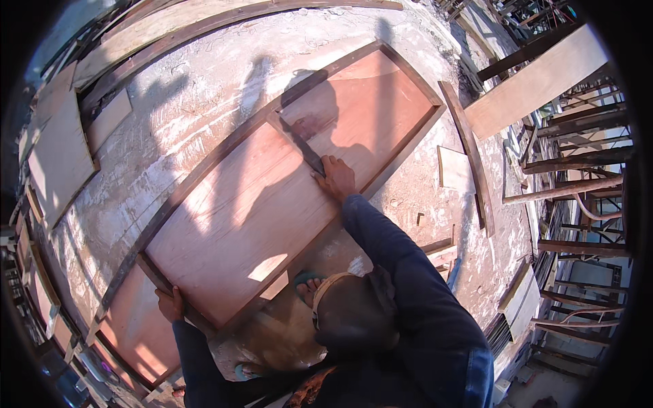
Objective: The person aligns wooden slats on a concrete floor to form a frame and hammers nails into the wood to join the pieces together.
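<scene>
A long reddish plywood panel edged with dark timber battens lies slantwise on the ground before me. My right hand is closed over the near end of the middle cross batten, fingers bent around its top. At the lower left, my left hand grips another cross batten, with its fingers on the outer side. Beyond that batten, more reddish plywood continues to the lower left. Shadows of a head and arm fall across the panel. My bent leg and a sandalled foot are close to its near edge.
Plywood offcuts and long boards lie along the left and far sides. At the right are a loose batten, a pale plank and a small plywood piece. Timber poles crowd the right edge.
</scene>
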The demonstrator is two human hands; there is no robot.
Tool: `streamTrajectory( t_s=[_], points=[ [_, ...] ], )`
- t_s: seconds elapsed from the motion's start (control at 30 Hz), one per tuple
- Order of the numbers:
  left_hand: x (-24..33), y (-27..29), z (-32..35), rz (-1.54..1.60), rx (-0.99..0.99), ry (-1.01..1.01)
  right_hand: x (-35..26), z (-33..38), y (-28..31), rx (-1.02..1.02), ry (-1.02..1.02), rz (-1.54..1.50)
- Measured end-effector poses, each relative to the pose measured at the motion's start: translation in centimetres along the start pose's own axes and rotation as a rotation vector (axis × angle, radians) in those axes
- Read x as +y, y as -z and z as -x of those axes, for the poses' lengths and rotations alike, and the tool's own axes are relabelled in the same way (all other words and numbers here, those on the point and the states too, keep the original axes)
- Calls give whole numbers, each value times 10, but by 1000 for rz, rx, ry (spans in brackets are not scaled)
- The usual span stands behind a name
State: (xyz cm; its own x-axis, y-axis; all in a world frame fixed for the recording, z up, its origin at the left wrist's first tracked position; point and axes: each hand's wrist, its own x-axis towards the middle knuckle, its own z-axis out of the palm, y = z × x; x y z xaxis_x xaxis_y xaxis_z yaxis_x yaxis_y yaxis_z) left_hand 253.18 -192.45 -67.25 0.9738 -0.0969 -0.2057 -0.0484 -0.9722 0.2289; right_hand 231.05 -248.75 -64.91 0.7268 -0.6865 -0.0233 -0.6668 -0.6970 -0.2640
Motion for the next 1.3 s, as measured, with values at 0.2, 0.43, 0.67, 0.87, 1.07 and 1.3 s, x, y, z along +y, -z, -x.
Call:
streamTrajectory(
  t_s=[0.2, 0.43, 0.67, 0.87, 1.07, 1.3],
  points=[
    [31, -3, 8, 50, 29, -49, 23, -18, 3, 30, 3, -35],
    [131, 4, -1, 117, -117, -37, 60, -77, 32, 15, -82, 156],
    [132, 0, 0, 185, -255, -129, 38, -48, 37, 158, 163, 266],
    [119, -15, 17, 185, -123, -34, -138, 107, 20, -309, 1016, -184],
    [133, -24, 6, 262, -64, -101, -147, 153, -43, -360, 1133, 21],
    [127, -21, 10, 262, -70, -110, -155, 154, -38, -407, 1164, -51]
  ],
)
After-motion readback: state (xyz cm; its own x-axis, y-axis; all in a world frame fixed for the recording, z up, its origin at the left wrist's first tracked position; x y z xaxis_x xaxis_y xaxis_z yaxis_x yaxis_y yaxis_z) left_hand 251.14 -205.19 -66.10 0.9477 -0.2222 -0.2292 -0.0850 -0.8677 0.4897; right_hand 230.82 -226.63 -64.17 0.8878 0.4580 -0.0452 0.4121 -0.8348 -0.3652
